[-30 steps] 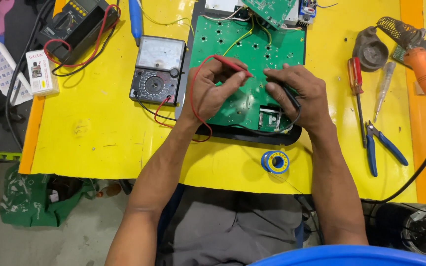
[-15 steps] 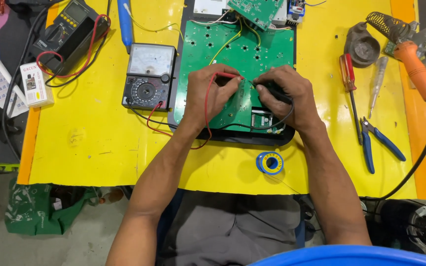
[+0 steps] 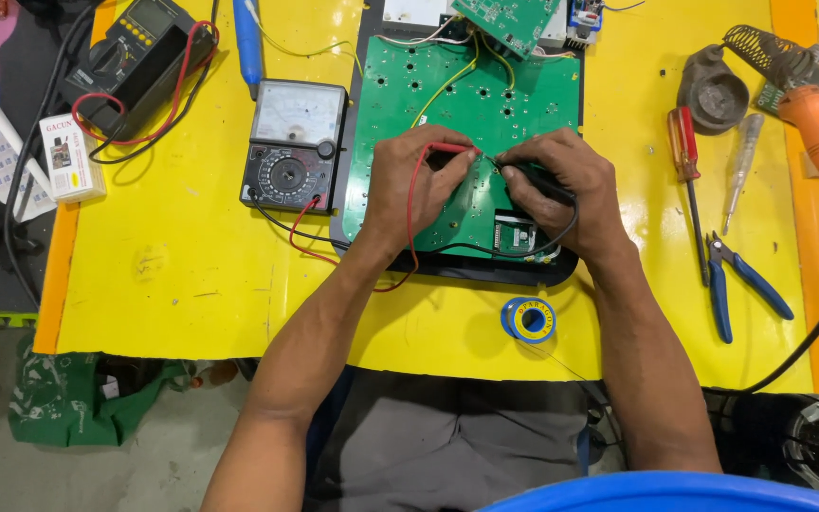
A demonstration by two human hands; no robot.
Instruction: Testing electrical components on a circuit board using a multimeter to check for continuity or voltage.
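Probe tips (image 3: 487, 156) closer — both hands steady

Left hand (image 3: 419, 190) held a red probe (image 3: 447, 149) and right hand (image 3: 566, 185) a black probe (image 3: 542, 180), tips meeting on the green circuit board (image 3: 466, 114); an analog multimeter (image 3: 294, 144) lay just left, a solder spool (image 3: 529, 319), pliers (image 3: 741, 284) and screwdriver (image 3: 684, 147) on the yellow tabletop (image 3: 191, 275)
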